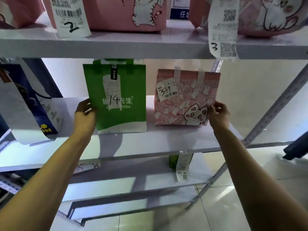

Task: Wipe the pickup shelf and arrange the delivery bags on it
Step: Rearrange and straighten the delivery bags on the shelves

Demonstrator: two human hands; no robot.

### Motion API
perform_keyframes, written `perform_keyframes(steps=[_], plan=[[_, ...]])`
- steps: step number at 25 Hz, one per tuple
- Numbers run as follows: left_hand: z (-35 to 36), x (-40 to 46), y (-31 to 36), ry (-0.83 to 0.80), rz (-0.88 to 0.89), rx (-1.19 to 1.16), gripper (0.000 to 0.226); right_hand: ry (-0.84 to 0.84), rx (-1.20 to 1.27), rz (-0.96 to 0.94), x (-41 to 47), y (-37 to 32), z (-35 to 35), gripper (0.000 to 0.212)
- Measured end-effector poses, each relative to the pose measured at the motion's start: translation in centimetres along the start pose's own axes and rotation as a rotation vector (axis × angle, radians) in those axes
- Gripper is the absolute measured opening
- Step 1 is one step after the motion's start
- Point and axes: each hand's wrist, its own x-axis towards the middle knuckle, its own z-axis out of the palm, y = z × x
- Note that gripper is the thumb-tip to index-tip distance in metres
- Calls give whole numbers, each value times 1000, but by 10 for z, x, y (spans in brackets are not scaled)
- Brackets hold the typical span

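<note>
- The left hand grips the left edge of a green bag, fingers curled round that edge; the bag stands upright on the middle shelf.
- The green bag carries a receipt marked "14" and white lettering that ends in "PIZZA".
- The right hand touches the right edge of a pink bag, its fingers bent against that side; whether they truly clasp the edge cannot be told.
- The pink bag stands upright between the two hands, just right of the green bag and apart from it, with a label marked "34" and a cartoon cat on its front.
- Left of the left hand a blue bag leans, a long white receipt hanging over it.
- Above both hands, the upper shelf holds pink bags with receipts marked "2" and "3".
</note>
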Motion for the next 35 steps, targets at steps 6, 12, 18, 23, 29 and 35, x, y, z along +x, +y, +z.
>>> perform_keyframes(steps=[6, 12, 18, 23, 29, 35], plan=[[-14, -49, -23, -13, -24, 43, 38, 84, -22, -19, -46, 25, -6, 42], [-29, -116, -47, -102, 6, 150, 33, 97, -14, -45, -106, 46, 0, 29], [-28, -166, -64, -294, -30, 144, 31, 55, -50, -54, -179, 67, 3, 27], [-19, -203, -108, -425, -86, 101, 36, 39, -113, -11, -230, 109, -9, 25], [14, -242, -181, -555, -142, 115, 34, -8, -140, 80, -254, 189, -9, 24], [83, -256, -247, -633, -160, 173, 37, -36, -123, 130, -219, 270, -2, 22]])
